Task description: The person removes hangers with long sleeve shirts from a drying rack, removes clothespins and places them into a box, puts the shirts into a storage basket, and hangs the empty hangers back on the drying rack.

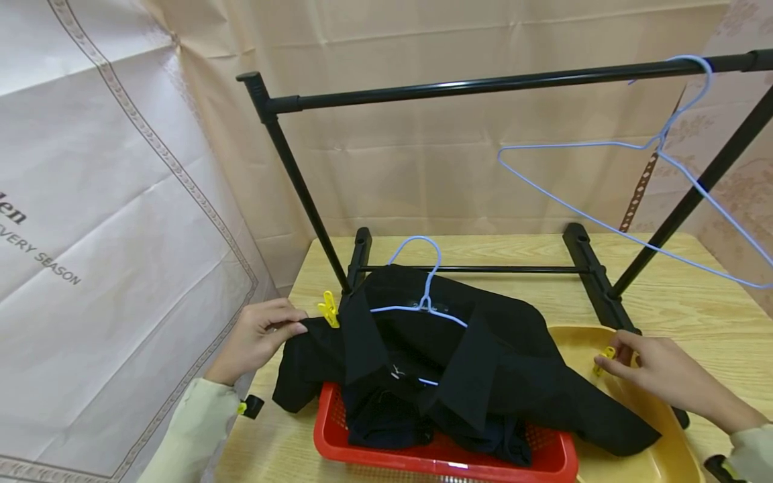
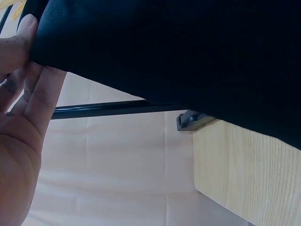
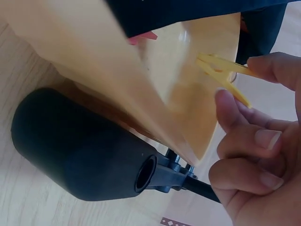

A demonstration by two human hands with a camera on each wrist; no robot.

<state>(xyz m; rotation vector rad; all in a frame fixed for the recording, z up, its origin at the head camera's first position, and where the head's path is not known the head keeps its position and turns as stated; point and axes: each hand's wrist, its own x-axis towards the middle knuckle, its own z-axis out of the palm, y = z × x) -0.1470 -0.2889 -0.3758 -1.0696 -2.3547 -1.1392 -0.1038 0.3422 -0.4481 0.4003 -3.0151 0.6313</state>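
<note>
A black collared shirt lies over a red basket, with a blue wire hanger inside its neck. My left hand pinches the edge of the shirt's sleeve on the left; the left wrist view shows thumb and fingers on the dark cloth. Close by, a yellow clothespin is clipped to the shirt. Over the yellow basin, my right hand holds another yellow clothespin between thumb and index finger, its other fingers curled.
Behind the shirt stands a black garment rack on a wooden table. A second blue wire hanger hangs from its bar at the right. A red clothespin shows in the basin. The rack's foot is beside the basin.
</note>
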